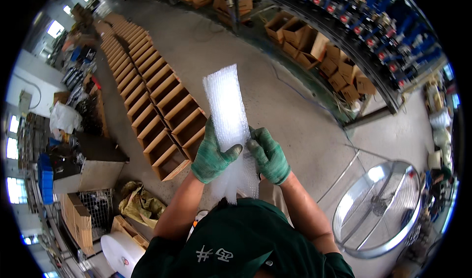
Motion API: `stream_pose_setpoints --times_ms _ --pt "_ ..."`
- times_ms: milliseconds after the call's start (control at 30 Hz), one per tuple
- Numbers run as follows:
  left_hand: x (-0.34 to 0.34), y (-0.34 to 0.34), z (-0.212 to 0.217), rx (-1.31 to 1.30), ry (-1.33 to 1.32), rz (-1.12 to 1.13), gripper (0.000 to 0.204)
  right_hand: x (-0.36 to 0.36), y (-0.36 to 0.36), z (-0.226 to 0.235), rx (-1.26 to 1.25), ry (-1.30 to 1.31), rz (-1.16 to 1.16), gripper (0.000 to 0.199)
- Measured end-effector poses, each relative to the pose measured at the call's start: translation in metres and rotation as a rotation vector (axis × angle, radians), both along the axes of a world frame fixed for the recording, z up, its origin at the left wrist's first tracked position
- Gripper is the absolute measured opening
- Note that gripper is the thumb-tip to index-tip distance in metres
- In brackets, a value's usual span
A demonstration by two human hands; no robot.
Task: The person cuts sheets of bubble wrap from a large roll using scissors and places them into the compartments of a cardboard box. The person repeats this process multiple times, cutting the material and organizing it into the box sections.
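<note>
Both of my hands wear green knitted gloves and hold a stack of white bubble wrap sheets (227, 111) in front of my chest. My left hand (212, 152) grips the stack from its left edge, with the thumb laid across the front and the other fingers behind. On the right edge, my right hand (268, 155) has its fingers curled against the wrap. The upper part of the stack stands up stiffly above the hands. Below them, loose ends of the sheets fan out and hang toward my shirt.
Long rows of open cardboard boxes (167, 152) stand on the floor ahead to the left. A large metal fan (339, 229) is at the right. A workbench (364, 118) with blue and red parts runs along the far right, more cartons (295, 32) beneath. A white roll (118, 253) sits lower left.
</note>
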State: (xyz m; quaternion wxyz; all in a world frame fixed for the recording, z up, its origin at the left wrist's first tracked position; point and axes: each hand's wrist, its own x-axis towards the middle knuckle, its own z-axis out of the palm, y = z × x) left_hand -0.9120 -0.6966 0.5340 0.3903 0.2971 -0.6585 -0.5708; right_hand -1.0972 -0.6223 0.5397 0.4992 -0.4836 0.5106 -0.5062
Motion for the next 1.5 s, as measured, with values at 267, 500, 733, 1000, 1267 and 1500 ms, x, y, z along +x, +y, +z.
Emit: stream_pose_setpoints --times_ms 267,500,733,1000,1267,1500 --pt "-0.046 -0.185 0.013 -0.112 -0.25 0.375 0.091 -0.053 -0.246 -0.01 0.104 0.026 0.274 0.044" --pt "-0.067 -0.393 0.014 -0.123 -0.283 0.494 0.096 -0.069 -0.477 -0.014 0.089 0.217 0.353 0.034" --pt "-0.053 -0.61 0.037 -0.008 -0.439 0.52 0.103 -0.059 -0.695 0.012 0.098 0.155 0.36 0.029" --pt "-0.026 -0.849 0.055 -0.009 -0.581 0.55 0.095 -0.036 -0.944 0.027 0.037 0.194 0.455 0.033" --pt "0.016 -1.053 0.046 -0.018 -0.346 0.857 0.092 0.022 -1.205 0.011 0.133 0.075 0.635 0.028" --pt "0.085 -1.228 0.021 -0.327 -0.516 0.894 0.062 0.112 -1.387 0.015 -0.336 0.474 0.498 0.029"
